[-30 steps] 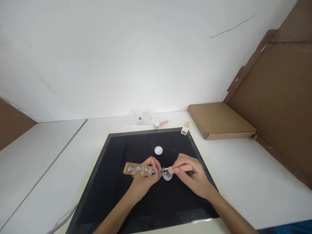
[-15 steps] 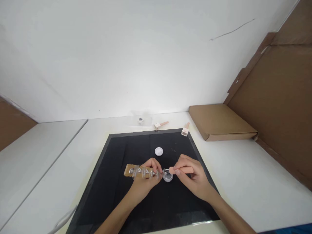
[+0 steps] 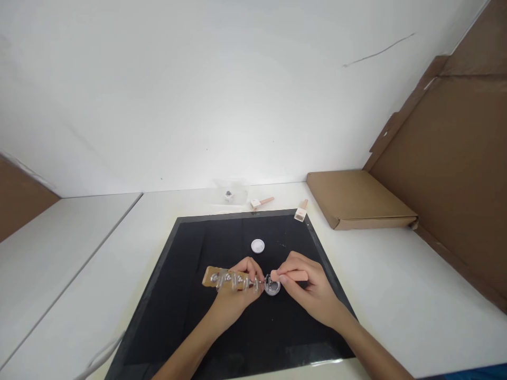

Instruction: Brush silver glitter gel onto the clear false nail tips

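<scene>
My left hand (image 3: 236,302) is closed around a tan strip (image 3: 209,276) that carries several clear nail tips on round metallic bases. The strip lies level, pointing left. Pinched in my right hand (image 3: 319,296) is a pink-handled brush (image 3: 297,275), its front end reaching over a small round jar (image 3: 272,290). That jar has a silvery inside and sits on the black mat (image 3: 222,343), between my hands. The brush's tip is too small to make out clearly. A white round lid (image 3: 257,246) rests behind the jar.
Behind the mat lie two small whitish bottles with pink handles, one bottle (image 3: 255,203) at the middle and another bottle (image 3: 300,214) at the mat's corner. A clear plastic tray (image 3: 240,197) is left of them. A flat cardboard box (image 3: 360,198) stands at the right.
My right hand has moved slightly left with the brush, bringing its front end further over the jar. The left hand and the strip have barely moved.
</scene>
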A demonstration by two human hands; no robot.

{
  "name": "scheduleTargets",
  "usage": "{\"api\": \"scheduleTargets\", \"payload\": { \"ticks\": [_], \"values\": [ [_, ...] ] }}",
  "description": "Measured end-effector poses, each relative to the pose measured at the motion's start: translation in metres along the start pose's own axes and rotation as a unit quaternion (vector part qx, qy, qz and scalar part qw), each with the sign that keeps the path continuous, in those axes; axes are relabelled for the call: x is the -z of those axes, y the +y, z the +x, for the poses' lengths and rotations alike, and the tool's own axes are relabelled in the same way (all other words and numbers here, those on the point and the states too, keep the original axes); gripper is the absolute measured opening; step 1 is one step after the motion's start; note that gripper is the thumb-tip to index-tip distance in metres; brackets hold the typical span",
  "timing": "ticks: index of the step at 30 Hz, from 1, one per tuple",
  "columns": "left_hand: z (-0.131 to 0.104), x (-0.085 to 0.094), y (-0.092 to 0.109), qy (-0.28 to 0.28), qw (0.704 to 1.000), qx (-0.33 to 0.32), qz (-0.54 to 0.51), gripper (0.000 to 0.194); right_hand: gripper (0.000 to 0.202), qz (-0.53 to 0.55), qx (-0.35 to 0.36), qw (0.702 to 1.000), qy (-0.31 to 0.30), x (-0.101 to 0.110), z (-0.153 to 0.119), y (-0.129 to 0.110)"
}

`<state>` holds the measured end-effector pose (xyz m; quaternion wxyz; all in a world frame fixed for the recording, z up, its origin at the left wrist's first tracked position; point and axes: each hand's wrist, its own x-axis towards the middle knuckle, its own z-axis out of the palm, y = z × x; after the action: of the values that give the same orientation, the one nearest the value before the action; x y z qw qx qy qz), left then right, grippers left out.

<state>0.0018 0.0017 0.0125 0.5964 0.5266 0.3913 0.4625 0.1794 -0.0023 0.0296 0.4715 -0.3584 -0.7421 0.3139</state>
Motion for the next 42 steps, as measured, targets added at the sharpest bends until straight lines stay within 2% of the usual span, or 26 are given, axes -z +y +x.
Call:
{"api": "scheduleTargets", "payload": {
  "ticks": [9,13,21,30,38,42],
  "values": [
    [-0.0008,0.0002,-0.0022,-0.001,1.000,-0.006,0.003,0.034,0.012,-0.004,-0.011,1.000,0.025,-0.0009,-0.0025,0.0044],
    [-0.0015,0.0007,-0.0002,0.006,1.000,0.003,-0.016,0.033,0.011,0.009,0.005,0.999,0.048,0.0002,-0.0018,0.0031],
    [-0.0002,-0.0006,0.0029,0.014,0.999,0.029,-0.040,0.035,0.020,0.029,0.027,0.999,-0.017,0.0013,0.0022,-0.0032],
    [-0.0015,-0.0006,-0.0008,0.006,1.000,0.003,-0.026,0.033,0.017,0.000,-0.024,1.000,0.012,-0.0001,0.0007,0.0000],
    [-0.0018,-0.0004,-0.0010,0.010,0.999,0.012,-0.034,0.033,0.015,0.004,-0.021,0.999,0.032,-0.0007,-0.0013,0.0040],
    [-0.0023,0.0008,-0.0002,0.023,0.996,0.038,-0.083,0.033,0.013,0.009,-0.022,0.998,0.054,-0.0009,-0.0009,0.0037]
  ]
}}
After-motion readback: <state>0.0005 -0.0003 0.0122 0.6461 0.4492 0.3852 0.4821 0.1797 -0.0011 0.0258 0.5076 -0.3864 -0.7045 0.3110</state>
